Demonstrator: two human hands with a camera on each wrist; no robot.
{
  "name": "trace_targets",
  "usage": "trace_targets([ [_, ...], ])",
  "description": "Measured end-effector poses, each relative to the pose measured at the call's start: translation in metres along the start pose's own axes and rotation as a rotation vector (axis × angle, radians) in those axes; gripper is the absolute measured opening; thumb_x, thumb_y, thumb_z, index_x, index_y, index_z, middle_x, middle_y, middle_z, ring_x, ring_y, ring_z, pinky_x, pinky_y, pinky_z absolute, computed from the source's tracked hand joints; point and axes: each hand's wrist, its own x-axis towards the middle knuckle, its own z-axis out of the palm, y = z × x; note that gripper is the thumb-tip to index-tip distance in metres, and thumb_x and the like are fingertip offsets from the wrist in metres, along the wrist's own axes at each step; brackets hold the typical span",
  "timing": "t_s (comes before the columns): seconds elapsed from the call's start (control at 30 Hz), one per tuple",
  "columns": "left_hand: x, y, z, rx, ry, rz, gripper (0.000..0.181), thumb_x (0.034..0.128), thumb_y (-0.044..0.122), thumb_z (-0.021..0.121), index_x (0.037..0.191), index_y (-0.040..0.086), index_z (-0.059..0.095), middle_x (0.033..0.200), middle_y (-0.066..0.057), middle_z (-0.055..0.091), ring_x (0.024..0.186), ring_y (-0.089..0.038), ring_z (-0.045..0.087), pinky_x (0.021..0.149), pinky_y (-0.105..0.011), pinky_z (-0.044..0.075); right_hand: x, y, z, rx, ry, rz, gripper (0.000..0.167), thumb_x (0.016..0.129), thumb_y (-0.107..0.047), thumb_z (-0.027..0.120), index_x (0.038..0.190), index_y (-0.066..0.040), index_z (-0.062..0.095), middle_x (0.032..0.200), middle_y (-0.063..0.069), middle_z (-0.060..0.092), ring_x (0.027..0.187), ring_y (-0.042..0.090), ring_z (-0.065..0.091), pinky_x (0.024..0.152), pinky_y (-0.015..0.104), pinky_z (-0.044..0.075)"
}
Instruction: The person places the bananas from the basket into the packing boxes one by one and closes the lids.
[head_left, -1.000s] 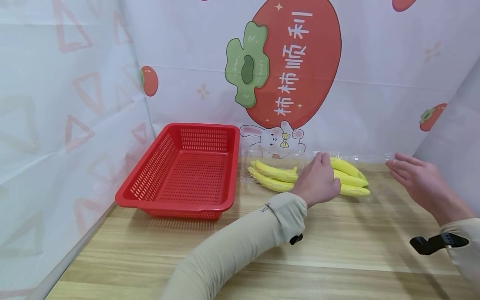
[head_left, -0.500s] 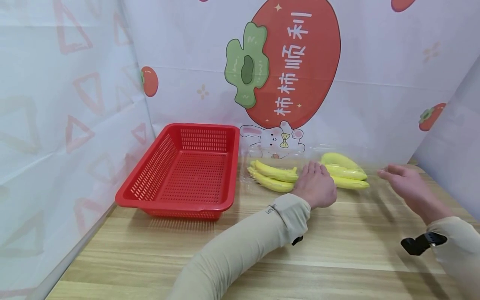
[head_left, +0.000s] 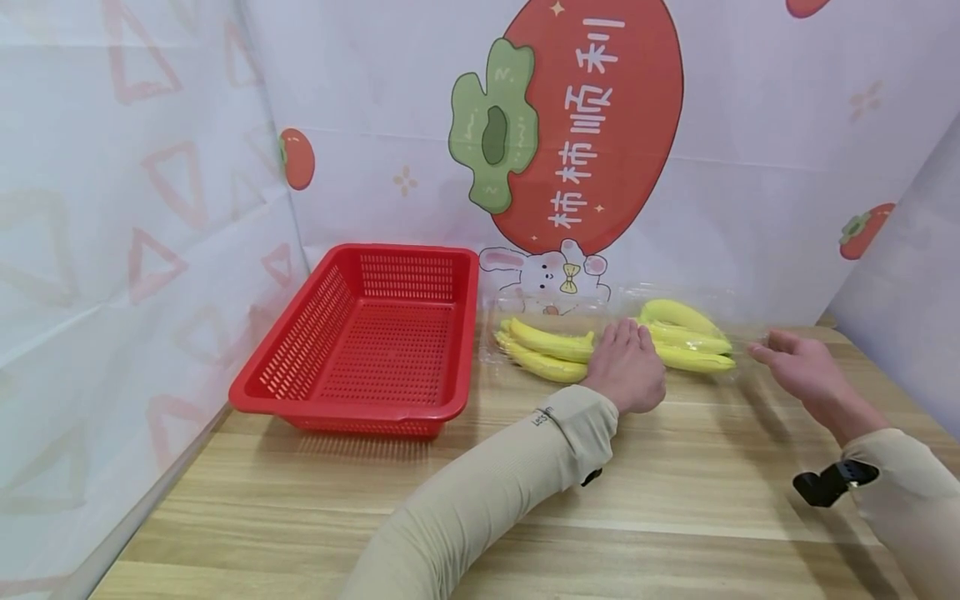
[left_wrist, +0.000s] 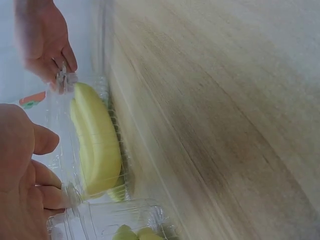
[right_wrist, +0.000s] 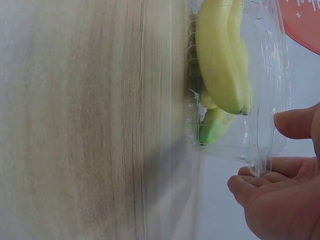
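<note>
A clear plastic clamshell box with several yellow bananas inside stands at the back right of the table. My left hand is at its left end; in the left wrist view its curled fingers grip the box's corner, the thumb a little apart from them. From the other end my right hand holds the box, its thumb by the lid and its fingers under the end tab. A second clear box of bananas sits left of my left hand, partly behind it.
A red plastic basket with perforated walls stands on the left of the wooden table, with nothing seen inside. White printed sheeting rises behind and on both sides. A black strap device is on my right wrist.
My right hand has moved left and inward onto the right end of the right box. That box has shifted slightly left and back. My left hand has opened out flatter at its near end.
</note>
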Motion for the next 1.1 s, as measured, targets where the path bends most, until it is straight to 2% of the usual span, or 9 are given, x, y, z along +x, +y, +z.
trace_targets([
  [0.43,-0.003,-0.001,-0.001,-0.023,-0.033,-0.002,0.067,0.1126,0.048,0.028,0.171,0.016,0.022,0.178,0.003,0.024,0.166,-0.012,0.014,0.135,-0.028,0.011,-0.001,0.005,0.0,0.004,0.008,-0.001,0.079,0.116,-0.043,0.029,0.161,0.014,0.001,0.165,0.046,0.001,0.15,0.07,0.006,0.119,0.082,0.017],
  [0.77,0.006,-0.01,0.005,0.004,-0.031,0.04,0.067,0.1133,0.05,0.027,0.171,0.017,0.02,0.179,0.005,0.02,0.167,-0.011,0.012,0.135,-0.03,0.009,-0.001,0.002,0.002,0.009,0.008,-0.005,0.078,0.115,-0.044,0.027,0.162,0.014,0.002,0.166,0.043,0.001,0.151,0.069,0.007,0.119,0.081,0.017],
  [0.93,0.009,-0.016,0.007,-0.014,-0.002,0.054,0.064,0.1136,0.049,0.027,0.17,0.019,0.027,0.177,0.007,0.026,0.165,-0.01,0.018,0.135,-0.03,0.014,-0.001,0.0,0.001,0.022,0.019,0.006,0.079,0.115,-0.045,0.027,0.163,0.013,0.002,0.167,0.042,0.0,0.152,0.068,0.005,0.119,0.081,0.018],
  [1.1,0.011,-0.018,0.008,-0.114,0.083,0.045,0.054,0.1129,0.041,0.033,0.161,0.021,0.044,0.167,0.006,0.044,0.158,-0.011,0.034,0.131,-0.029,0.024,-0.002,0.0,-0.001,0.057,0.047,0.021,0.077,0.115,-0.042,0.029,0.163,0.014,0.006,0.168,0.043,0.004,0.15,0.068,0.014,0.119,0.078,0.023],
])
